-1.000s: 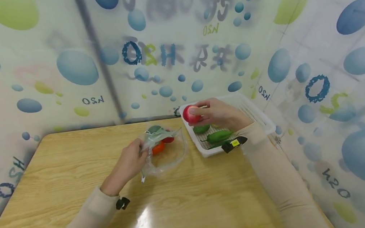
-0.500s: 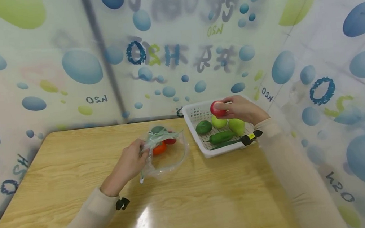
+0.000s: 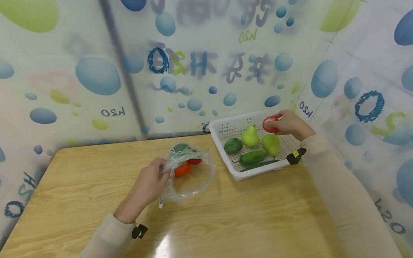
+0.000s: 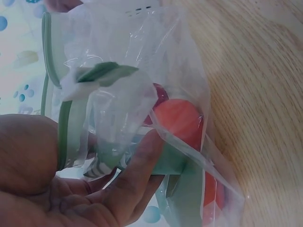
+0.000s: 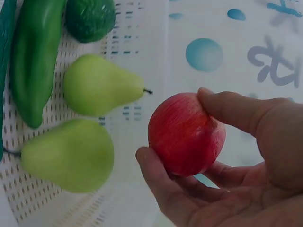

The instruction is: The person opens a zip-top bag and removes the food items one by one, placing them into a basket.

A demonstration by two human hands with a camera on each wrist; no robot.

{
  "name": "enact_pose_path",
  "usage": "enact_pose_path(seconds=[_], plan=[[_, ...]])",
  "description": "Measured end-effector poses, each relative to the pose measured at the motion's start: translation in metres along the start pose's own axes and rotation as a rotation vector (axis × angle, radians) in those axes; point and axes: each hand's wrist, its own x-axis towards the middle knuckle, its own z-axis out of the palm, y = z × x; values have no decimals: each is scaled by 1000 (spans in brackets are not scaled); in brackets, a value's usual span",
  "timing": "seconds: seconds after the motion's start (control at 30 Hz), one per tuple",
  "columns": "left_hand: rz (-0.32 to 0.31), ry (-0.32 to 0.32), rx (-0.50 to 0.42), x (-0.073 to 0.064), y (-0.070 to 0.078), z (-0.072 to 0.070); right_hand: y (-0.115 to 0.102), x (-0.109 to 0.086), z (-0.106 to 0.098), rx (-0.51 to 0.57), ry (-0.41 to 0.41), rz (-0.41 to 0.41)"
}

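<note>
My right hand holds a red apple between thumb and fingers, over the back right part of the white plastic basket. Below and left of it in the basket lie two green pears, a green pepper, a dark green avocado-like fruit and a slim dark green vegetable. My left hand grips the edge of a clear zip bag with a green seal. Through its plastic show an orange-red tomato, something dark red and something green.
Both bag and basket rest on a wooden table. A wall printed with blue and green dots rises right behind them, and another stands close on the right.
My right hand has carried the apple rightward across the basket, from its left edge to its back right, uncovering the pears. The left hand keeps its hold on the bag.
</note>
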Motion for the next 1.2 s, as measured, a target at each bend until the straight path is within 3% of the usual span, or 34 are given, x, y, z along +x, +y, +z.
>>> enact_pose_path(seconds=[0.2, 0.5, 0.73, 0.93, 1.2], plan=[[-13, -12, -7, 1, 1, 1, 17, -6, -7, -222, 69, 13], [-2, -15, -3, 1, 2, 3, 32, -10, -2, -476, 10, -23], [1, -28, -6, 2, 0, 5, 31, -15, 2, -481, -29, 23], [14, -13, 3, 1, -1, 3, 26, -17, 18, -459, 37, -77], [6, -33, 28, 4, -1, 0, -1, -28, 48, -423, 103, -191]])
